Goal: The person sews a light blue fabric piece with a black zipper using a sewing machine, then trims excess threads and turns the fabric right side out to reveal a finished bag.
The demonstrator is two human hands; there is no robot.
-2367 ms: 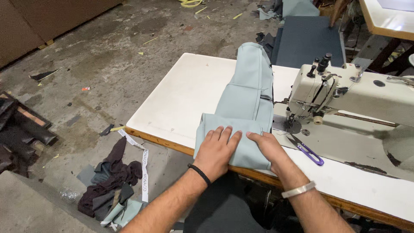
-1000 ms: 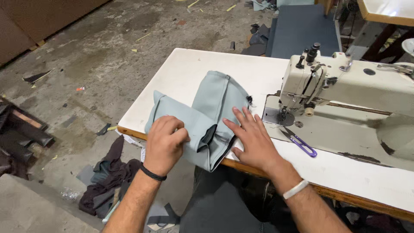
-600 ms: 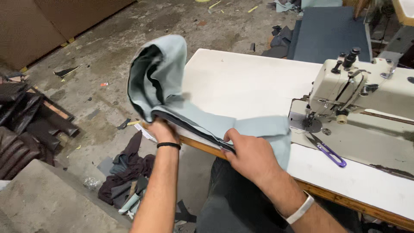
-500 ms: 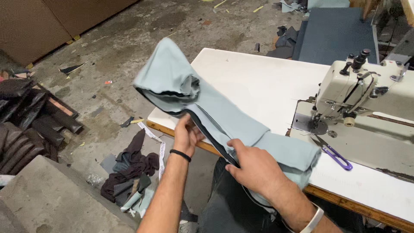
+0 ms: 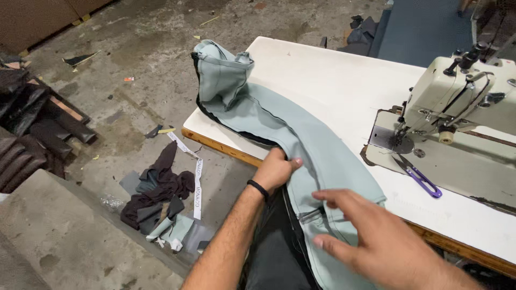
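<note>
A pale blue-grey garment (image 5: pixel 279 126) with a dark lining lies stretched from the near-left corner of the white sewing table (image 5: pixel 328 80) down over its front edge toward my lap. My left hand (image 5: pixel 277 169), a black band on its wrist, grips the fabric at the table's front edge. In the foreground my right hand (image 5: pixel 376 241) hovers open, fingers spread, just over the garment's lower part near a zipper. The garment's far end is bunched up at the table corner.
A cream sewing machine (image 5: pixel 462 96) stands at the table's right, with purple-handled snips (image 5: pixel 422 180) on its bed. Fabric scraps (image 5: pixel 158 193) lie on the concrete floor to the left. Dark folded pieces (image 5: pixel 32 134) are stacked at far left. A blue cloth (image 5: pixel 424 32) lies beyond the table.
The garment was lifted off the table, swung out, and now lies stretched along the front-left edge. My right hand has let go and hovers open.
</note>
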